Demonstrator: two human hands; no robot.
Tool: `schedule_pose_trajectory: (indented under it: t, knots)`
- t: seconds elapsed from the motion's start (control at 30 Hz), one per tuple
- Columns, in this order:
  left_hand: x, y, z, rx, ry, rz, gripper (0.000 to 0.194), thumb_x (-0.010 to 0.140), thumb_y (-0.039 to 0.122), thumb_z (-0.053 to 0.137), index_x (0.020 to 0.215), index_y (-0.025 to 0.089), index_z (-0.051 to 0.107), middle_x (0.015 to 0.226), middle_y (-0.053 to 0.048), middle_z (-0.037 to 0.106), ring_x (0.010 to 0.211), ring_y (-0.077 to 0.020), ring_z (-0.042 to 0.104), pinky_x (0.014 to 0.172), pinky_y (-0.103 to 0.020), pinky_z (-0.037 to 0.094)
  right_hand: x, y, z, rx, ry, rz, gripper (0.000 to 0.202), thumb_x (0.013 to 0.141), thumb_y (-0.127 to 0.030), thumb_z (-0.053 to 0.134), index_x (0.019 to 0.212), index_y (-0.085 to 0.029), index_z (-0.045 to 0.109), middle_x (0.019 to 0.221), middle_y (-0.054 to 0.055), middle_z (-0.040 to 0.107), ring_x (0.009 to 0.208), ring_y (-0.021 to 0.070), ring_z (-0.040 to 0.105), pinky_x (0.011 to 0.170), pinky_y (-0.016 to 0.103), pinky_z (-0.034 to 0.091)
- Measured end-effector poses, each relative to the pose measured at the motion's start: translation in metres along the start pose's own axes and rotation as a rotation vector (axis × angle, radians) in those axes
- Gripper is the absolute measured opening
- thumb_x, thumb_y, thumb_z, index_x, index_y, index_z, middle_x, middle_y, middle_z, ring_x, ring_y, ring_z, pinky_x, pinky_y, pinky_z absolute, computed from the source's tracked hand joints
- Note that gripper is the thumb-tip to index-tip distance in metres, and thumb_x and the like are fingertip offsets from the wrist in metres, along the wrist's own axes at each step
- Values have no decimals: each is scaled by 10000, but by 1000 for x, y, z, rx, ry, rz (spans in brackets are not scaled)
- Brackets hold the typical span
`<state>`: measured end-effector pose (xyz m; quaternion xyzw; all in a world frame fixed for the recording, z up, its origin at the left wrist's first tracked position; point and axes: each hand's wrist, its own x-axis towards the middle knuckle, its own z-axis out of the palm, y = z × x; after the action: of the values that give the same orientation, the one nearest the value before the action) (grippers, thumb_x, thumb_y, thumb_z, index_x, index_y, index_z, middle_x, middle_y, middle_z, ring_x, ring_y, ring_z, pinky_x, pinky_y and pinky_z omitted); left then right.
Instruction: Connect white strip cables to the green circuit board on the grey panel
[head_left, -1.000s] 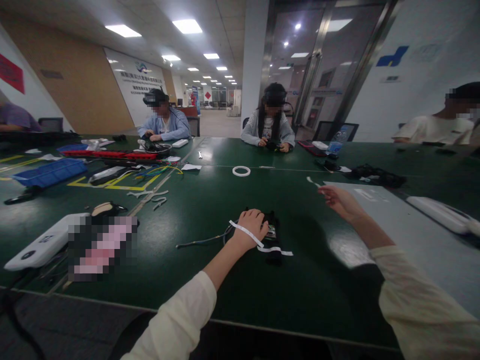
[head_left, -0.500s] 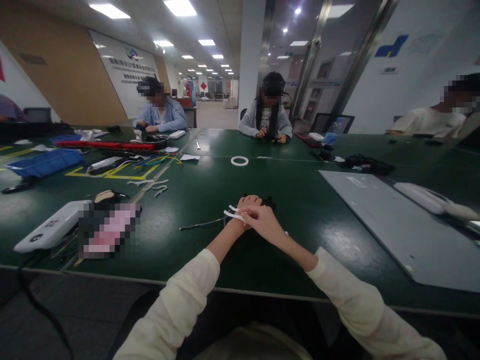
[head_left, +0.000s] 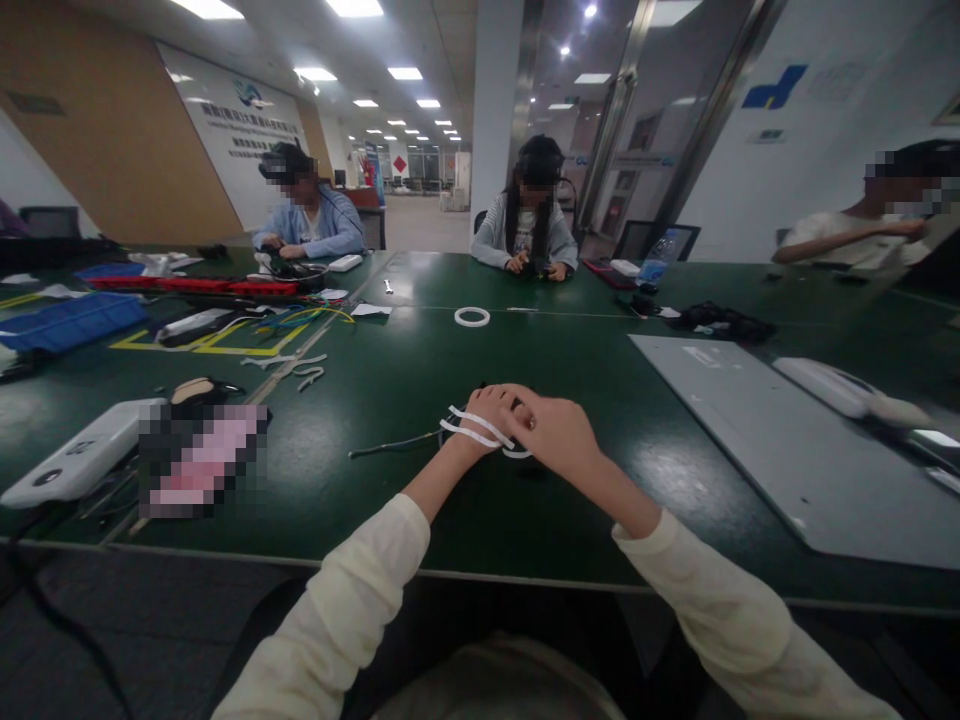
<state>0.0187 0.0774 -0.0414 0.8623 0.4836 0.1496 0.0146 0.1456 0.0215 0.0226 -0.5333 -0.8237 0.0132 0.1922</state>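
Observation:
My left hand (head_left: 491, 412) is closed, its fingers curled around something dark that is mostly hidden beneath both hands. White strips (head_left: 480, 437) lie across the back of this hand near the wrist, and another white end curves below the thumb side. From under the wrist a thin dark cable (head_left: 394, 445) runs left over the green table (head_left: 420, 505). My right hand (head_left: 561, 432) meets the left one from the right, thumb and fingers bent together at the hidden dark thing. What its fingertips hold cannot be made out.
Ahead lies a white ring (head_left: 472, 317). A grey panel (head_left: 780, 450) covers the right side. To the left are a white device (head_left: 82, 450), a blurred pink item (head_left: 206, 455), white strip pieces (head_left: 304, 368) and a blue tray (head_left: 71, 320). Several people sit around the table.
My right hand has moved right and off the back of the left hand, to its thumb side. The white strips now lie across the left hand. The view has shifted slightly.

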Motion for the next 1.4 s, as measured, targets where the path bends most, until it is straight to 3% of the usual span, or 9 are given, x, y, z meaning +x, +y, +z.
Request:
schedule_pose_trajectory:
  t: [0.13,0.2,0.27,0.37,0.47,0.63,0.93,1.17,1.4]
  knots:
    - [-4,6,-10,-2,61,-13,338,932,357,312,1128,176,518,1188,-88,521,1108,-215,485,936,-390,390,13,93,-13,-42,150,257,449,868,-397,420,1261,-188,478,1006,97,629,876,218,588,766,325,440]
    - [-5,6,-15,-8,53,26,343,933,372,306,1102,172,529,1152,-86,520,1079,-211,495,916,-378,405,10,145,-10,-211,181,394,512,845,-391,459,1278,-118,460,1197,181,525,1088,291,493,881,392,394]
    - [-8,4,-20,-17,8,85,364,931,399,300,1079,169,542,1109,-84,523,1031,-203,514,884,-357,425,0,189,-3,-338,175,582,542,833,-402,475,1276,-90,454,1267,229,445,1175,361,402,902,477,361]
    - [-11,-1,-25,-25,-73,164,415,926,448,286,1138,179,520,1126,-86,502,994,-197,527,844,-339,441,-19,231,12,-386,139,771,524,851,-429,426,1256,-99,467,1304,245,399,1217,400,336,888,571,326]
    - [-14,-5,-29,-13,-109,179,474,911,503,283,1205,192,486,1153,-90,482,1001,-210,520,847,-351,436,-29,250,20,-314,73,774,484,868,-424,382,1217,-110,501,1213,216,504,1140,342,446,888,520,355]
    - [-15,-9,-30,30,-106,173,539,845,574,379,1239,218,475,1148,-88,484,1036,-249,472,886,-399,402,-28,259,21,-258,112,689,467,859,-353,403,1244,-103,488,1164,174,568,1053,254,539,868,357,404]
    - [-12,-18,-24,53,-141,239,629,781,594,483,1286,224,427,1173,-85,489,1009,-241,476,859,-360,401,-29,247,16,-137,189,754,453,845,-380,423,1171,-107,579,1106,160,613,1024,266,568,861,358,412]
    - [-11,-19,-29,18,-141,248,611,752,604,524,1223,220,468,1112,-74,517,978,-228,499,834,-339,404,-23,221,13,-35,225,677,410,873,-331,363,1097,-136,647,1077,111,644,1011,245,580,881,322,405]
    - [-10,-20,-34,1,-65,270,616,722,602,562,1197,217,484,1070,-70,531,968,-234,500,855,-362,383,-15,183,26,63,214,546,379,879,-323,372,1058,-174,672,1024,59,671,960,193,603,863,278,419]
